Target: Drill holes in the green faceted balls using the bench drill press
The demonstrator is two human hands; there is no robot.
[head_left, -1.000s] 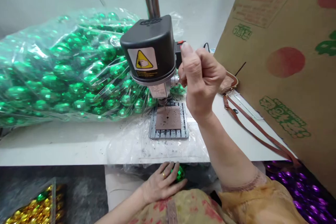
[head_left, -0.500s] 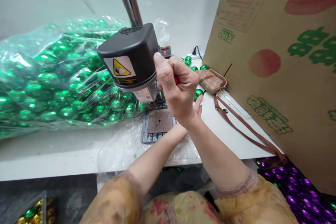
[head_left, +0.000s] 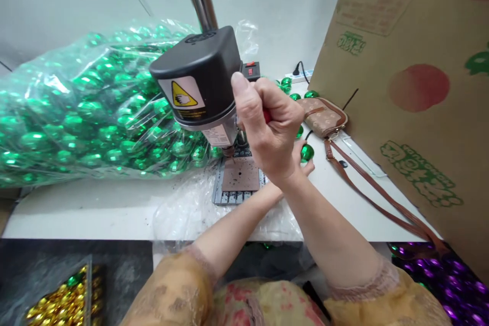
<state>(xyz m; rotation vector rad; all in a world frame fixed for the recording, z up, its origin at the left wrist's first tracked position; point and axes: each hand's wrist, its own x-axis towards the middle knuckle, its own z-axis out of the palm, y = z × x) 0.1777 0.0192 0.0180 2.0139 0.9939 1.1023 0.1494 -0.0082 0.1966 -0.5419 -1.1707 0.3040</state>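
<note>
My right hand [head_left: 272, 135] is closed around the red handle [head_left: 267, 115] of a black bench drill press [head_left: 198, 74]. Crossing beneath my right forearm, my left hand [head_left: 299, 155] reaches to the right of the machine. Its fingers are around a shiny green faceted ball [head_left: 307, 152]; my right wrist hides part of that hand. Below the drill chuck [head_left: 228, 151], a brown board [head_left: 240, 181] with a dark hole lies on the grey slotted base [head_left: 218, 196], with dark shavings scattered over it.
A clear bag of green balls [head_left: 95, 117] fills the left of the table [head_left: 87, 214]. Behind my left hand are several loose green balls [head_left: 311, 94] and a small strapped purse [head_left: 323, 116]. A large cardboard box [head_left: 416, 127] stands at right. Gold balls [head_left: 63, 300] and purple balls [head_left: 454, 280] sit below.
My left hand has moved slightly right and nearer, and a green ball now shows between its fingers. My right hand stays on the handle. The whole view has shifted a little.
</note>
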